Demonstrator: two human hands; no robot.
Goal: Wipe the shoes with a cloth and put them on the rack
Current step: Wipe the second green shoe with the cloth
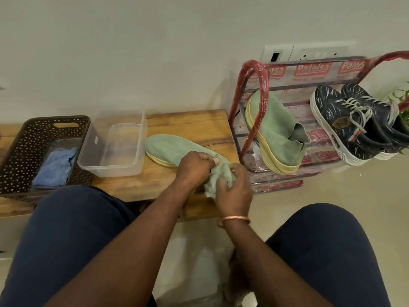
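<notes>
A dark perforated basket (44, 138) sits at the left of the wooden table (190, 122), its near corner hidden behind a knee, with a blue cloth (55, 169) inside. Beside it stands a clear plastic tub (110, 149). A green shoe (168, 147) lies on the table, its heel end covered by both hands. The left hand (194, 169) is curled, its thumb pinching what looks like the shoe's heel. The right hand (234, 191) is closed around a bunched green cloth (218, 180). Cloth and shoe are the same green, so their edges are hard to separate. On the plastic-wrapped rack (254, 85) sits a second green shoe (278, 134), partly behind the frame, then dark blue sneakers (345, 125), cut off at the right edge.
</notes>
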